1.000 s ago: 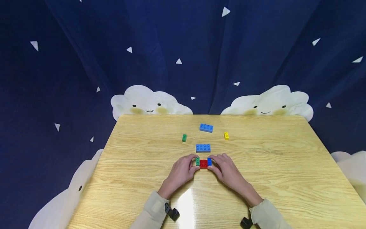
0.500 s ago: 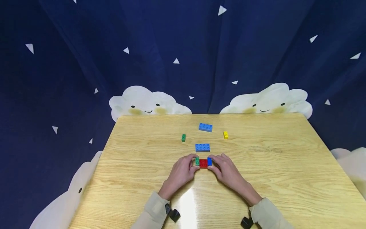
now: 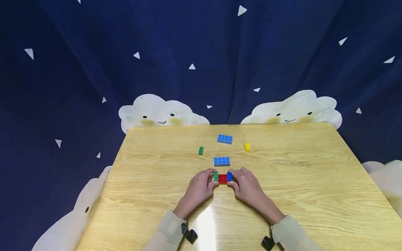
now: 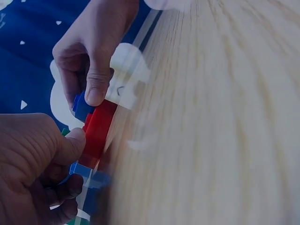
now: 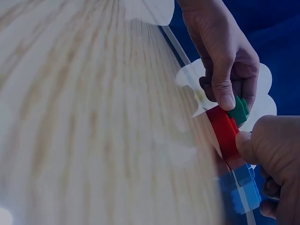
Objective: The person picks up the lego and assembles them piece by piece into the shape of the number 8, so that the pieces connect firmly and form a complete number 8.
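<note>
A red brick (image 3: 222, 179) lies on the table between both hands. On its left end sits a small green brick (image 3: 216, 176), pinched between thumb and fingers of my left hand (image 3: 198, 185). At the right end, my right hand (image 3: 248, 184) pinches a small dark blue brick (image 3: 229, 177). The right wrist view shows the green brick (image 5: 239, 111) on top of the red brick (image 5: 222, 133), under the left thumb. Seen from the left wrist, the right thumb presses the dark blue brick (image 4: 82, 108). Fingers partly hide both small bricks.
Just beyond the hands lies a larger blue brick (image 3: 221, 161). Farther back are a second blue brick (image 3: 224, 139), a small green brick (image 3: 201, 151) and a small yellow brick (image 3: 247, 147). The wooden table (image 3: 150, 167) ends at a dark blue curtain (image 3: 176, 62).
The head view has shifted slightly. Both hands keep their grips on the small bricks; the right wrist has moved a little to the left.
</note>
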`<state>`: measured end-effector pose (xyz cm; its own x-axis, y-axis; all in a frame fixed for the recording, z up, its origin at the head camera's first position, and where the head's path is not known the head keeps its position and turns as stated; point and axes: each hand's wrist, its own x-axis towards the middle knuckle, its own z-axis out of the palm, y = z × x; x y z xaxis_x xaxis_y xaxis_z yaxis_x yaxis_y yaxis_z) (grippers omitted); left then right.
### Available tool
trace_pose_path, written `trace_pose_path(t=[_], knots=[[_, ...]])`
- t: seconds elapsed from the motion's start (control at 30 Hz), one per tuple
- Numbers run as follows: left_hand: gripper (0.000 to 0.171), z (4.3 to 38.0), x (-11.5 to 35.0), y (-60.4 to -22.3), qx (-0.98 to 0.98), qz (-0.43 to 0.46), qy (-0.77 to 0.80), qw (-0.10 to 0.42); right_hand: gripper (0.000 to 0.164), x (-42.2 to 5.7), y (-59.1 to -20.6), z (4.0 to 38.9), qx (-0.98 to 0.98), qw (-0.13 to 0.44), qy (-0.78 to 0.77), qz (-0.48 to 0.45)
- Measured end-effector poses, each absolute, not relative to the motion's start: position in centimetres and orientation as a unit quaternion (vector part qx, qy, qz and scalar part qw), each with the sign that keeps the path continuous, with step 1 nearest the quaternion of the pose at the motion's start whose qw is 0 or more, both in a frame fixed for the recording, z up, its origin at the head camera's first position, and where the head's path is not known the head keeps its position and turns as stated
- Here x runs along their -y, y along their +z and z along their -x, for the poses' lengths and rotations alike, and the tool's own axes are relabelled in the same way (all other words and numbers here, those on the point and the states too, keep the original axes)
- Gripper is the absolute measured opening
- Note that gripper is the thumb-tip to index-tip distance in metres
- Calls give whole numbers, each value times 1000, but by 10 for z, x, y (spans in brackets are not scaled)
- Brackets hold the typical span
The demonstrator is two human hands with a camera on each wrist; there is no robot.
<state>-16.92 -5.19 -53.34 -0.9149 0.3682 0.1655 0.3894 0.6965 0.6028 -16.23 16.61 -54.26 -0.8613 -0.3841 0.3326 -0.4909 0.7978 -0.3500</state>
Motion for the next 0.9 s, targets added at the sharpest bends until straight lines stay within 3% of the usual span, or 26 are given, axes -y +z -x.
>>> trace_pose_path(t=[0.53, 0.9], knots=[[37, 167, 53, -539, 915, 207, -346, 19, 43, -179, -554, 167, 917, 39, 342, -200], [53, 182, 72, -523, 894, 225, -380, -75, 43, -186, -552, 172, 893, 5, 407, -194]])
